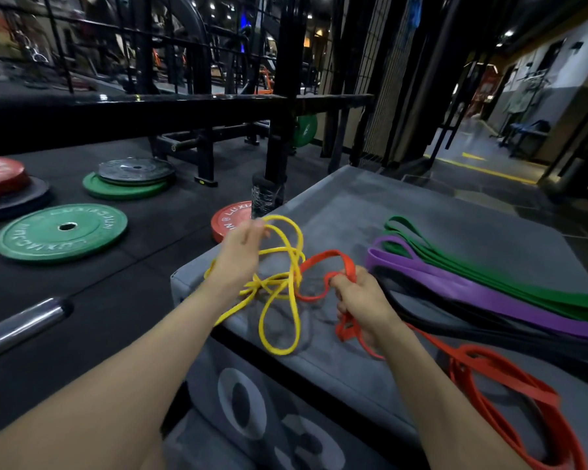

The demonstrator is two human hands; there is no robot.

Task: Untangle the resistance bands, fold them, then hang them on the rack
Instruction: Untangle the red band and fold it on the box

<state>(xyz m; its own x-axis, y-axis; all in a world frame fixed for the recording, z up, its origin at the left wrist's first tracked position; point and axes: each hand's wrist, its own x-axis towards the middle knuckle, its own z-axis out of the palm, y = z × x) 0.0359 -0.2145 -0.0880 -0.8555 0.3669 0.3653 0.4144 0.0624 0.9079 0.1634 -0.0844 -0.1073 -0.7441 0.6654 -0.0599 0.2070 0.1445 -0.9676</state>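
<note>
Head view shows your left hand pinching a loop of the yellow band, lifted off the grey box. Your right hand grips the orange band, which tangles with the yellow one between your fingers and trails behind your right wrist.

The left hand is motion-blurred at the fingertips, so its grip on the yellow band cannot be read. The right hand covers the stretch of the orange band running through its palm. The green band, purple band and black band run off the right edge. The red plate is cut by the left edge. The far gym is too dark and blurred to make out.
</note>
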